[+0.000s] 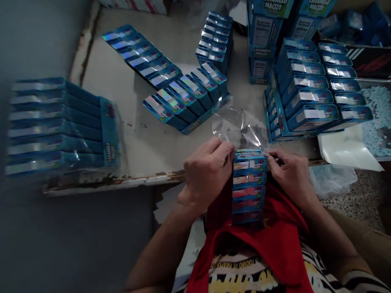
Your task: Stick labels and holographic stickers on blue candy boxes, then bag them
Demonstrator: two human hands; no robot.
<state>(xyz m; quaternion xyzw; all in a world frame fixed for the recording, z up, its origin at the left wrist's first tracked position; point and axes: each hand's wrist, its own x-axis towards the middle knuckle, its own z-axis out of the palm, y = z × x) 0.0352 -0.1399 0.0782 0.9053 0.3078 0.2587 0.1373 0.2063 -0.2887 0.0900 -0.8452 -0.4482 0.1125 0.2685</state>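
Observation:
A blue display box of candy packs (249, 191) stands against my red apron, with its row of packs facing up. Clear plastic film, apparently a bag (240, 128), spreads from its far end onto the table edge. My left hand (209, 171) is closed at the box's far left corner, pinching the film. On the opposite corner, my right hand (288, 173) pinches the film between thumb and fingers. How far the film covers the box cannot be made out.
On the worn white table (131, 142) are a film-wrapped display box (61, 126) at left, an open filled box (186, 97), loose pack rows (142, 55), and more filled boxes (311, 89) at right. A tray of small pale candies (377, 114) sits far right.

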